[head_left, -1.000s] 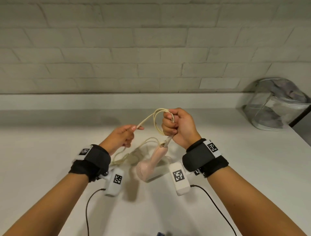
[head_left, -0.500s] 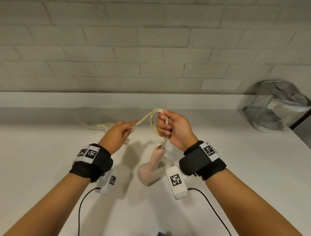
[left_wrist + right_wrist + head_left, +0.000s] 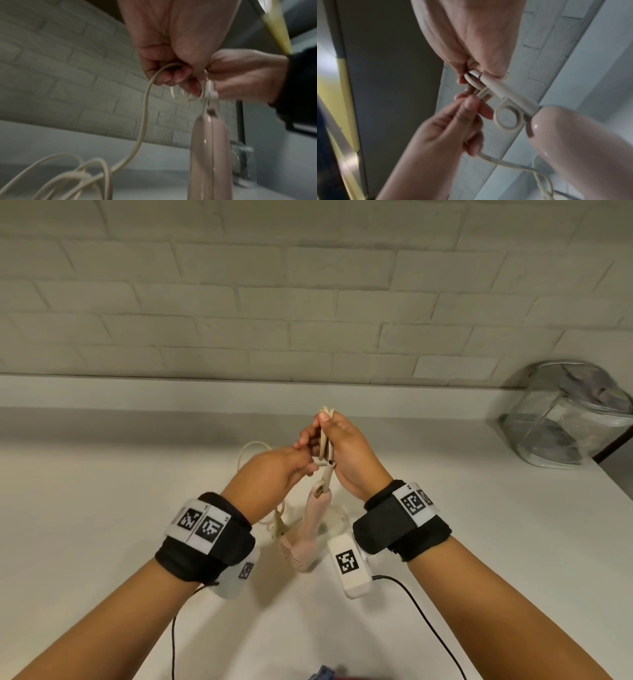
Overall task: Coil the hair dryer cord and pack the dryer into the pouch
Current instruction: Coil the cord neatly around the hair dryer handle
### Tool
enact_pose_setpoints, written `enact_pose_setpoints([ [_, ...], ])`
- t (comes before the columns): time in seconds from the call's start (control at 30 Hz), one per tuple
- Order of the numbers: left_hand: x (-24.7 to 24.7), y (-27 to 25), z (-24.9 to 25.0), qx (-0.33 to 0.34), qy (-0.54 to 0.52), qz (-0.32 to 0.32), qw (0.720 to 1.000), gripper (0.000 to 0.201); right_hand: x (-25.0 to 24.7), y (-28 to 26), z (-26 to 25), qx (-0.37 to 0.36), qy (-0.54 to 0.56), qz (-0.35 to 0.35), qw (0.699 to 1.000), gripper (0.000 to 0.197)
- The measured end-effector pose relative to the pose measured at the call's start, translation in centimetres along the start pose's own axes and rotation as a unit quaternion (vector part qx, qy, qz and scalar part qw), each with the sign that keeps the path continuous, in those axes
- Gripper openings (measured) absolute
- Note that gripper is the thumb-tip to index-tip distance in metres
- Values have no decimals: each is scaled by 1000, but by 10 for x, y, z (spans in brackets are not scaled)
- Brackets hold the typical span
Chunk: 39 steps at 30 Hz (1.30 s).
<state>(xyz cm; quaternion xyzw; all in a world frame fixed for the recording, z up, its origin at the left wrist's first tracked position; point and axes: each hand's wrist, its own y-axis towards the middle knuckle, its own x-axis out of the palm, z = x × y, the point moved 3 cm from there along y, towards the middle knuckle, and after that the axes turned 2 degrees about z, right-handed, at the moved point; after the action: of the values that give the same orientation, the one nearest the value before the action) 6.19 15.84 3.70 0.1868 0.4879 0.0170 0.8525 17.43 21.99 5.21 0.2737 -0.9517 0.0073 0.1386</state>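
**A:** Above the white counter [image 3: 479, 542], your right hand [image 3: 346, 453] is raised with its fingers curled tight round a bundle of folded cord loops [image 3: 324, 436]; a little of the bundle pokes out over the top of your fist.

**B:** And the dryer itself?

**A:** The pink hair dryer [image 3: 310, 529] hangs below that fist by its cord, handle up and vented end down, low over the counter or perhaps just touching it. Your right wrist view shows the cream strain relief [image 3: 505, 93] with its hanging ring [image 3: 509, 117] running straight out from under your closed fingers to the top of the handle [image 3: 573, 142].

**B:** What about my left hand?

**A:** Your left hand [image 3: 274, 474] is pressed up against the right one, fingers [image 3: 171, 77] curled narrowly inward. The cord [image 3: 145, 108] passes through them, then drops in a long curve to loose loops [image 3: 77, 175] lying on the counter. Your fingertips reach the small loops in the right fist [image 3: 188, 94].

**B:** Is it a pinch or a full grip?

**A:** It looks like a pinch between thumb [image 3: 469, 108] and forefinger, but both wrist views are blurred, so take that as likely and no more.

**B:** Where is the pouch?

**A:** The clear pouch [image 3: 568, 419] stands at the far right of the counter against the brick wall [image 3: 308, 302], well apart from both hands, with something grey inside. Black cables [image 3: 428, 621] trail from your wrist cameras toward you.
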Motion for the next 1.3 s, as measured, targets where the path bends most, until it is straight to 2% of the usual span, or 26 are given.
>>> enact_pose_setpoints([
  [0.1, -21, 10, 10, -22, -11, 60, 998, 25, -2, 0, -2, 5, -23, 3, 1000, 26],
  [0.2, -32, 19, 16, -81, -121, 94, 985, 32, 0, -2, -2, 15, -65, -6, 998, 29],
  [0.27, -35, 30, 20, -99, -214, 62, 970, 28, 2, -2, -2, 22, -72, -10, 997, 28],
  [0.33, -41, 37, 23, -110, -261, 8, 959, 13, -1, -3, -3, 32, -64, 3, 997, 26],
  [0.37, -43, 39, 24, -111, -283, -30, 952, 14, -3, -5, -4, 37, -59, 9, 998, 26],
  [0.43, -48, 42, 24, -101, -323, -109, 935, 29, -3, -10, -5, 44, -48, 6, 998, 28],
  [0.5, -53, 42, 22, -93, -342, -144, 924, 34, 0, -14, -6, 55, -30, -17, 998, 37],
  [0.57, -53, 44, 15, -91, -335, -145, 927, 33, 1, -16, -6, 67, -35, -43, 996, 43],
  [0.67, -48, 44, 3, -85, -322, -124, 935, 21, 2, -15, -6, 67, -106, -81, 989, 40],
  [0.77, -40, 38, -12, -104, -306, -45, 945, 7, 9, -12, -5, 69, -130, -84, 986, 45],
  [0.83, -34, 34, -21, -124, -289, 5, 949, 11, 13, -8, -4, 66, -126, -80, 987, 45],
  [0.93, -31, 20, -40, -152, -295, 28, 943, 22, 10, -3, 0, 70, -80, -75, 991, 47],
  [1.03, -30, 2, -61, -152, -258, 29, 954, 28, 2, -1, 3, 91, -25, -89, 992, 47],
  [1.17, -27, -13, -84, -144, -89, -8, 985, 36, -2, -1, 4, 109, 73, -102, 986, 47],
  [1.23, -27, -27, -109, -174, -45, -15, 984, 49, -9, -1, 1, 111, 133, -86, 981, 49],
  [1.3, -24, -44, -136, -223, -37, -12, 974, 52, -18, -1, -2, 102, 153, -74, 980, 50],
])
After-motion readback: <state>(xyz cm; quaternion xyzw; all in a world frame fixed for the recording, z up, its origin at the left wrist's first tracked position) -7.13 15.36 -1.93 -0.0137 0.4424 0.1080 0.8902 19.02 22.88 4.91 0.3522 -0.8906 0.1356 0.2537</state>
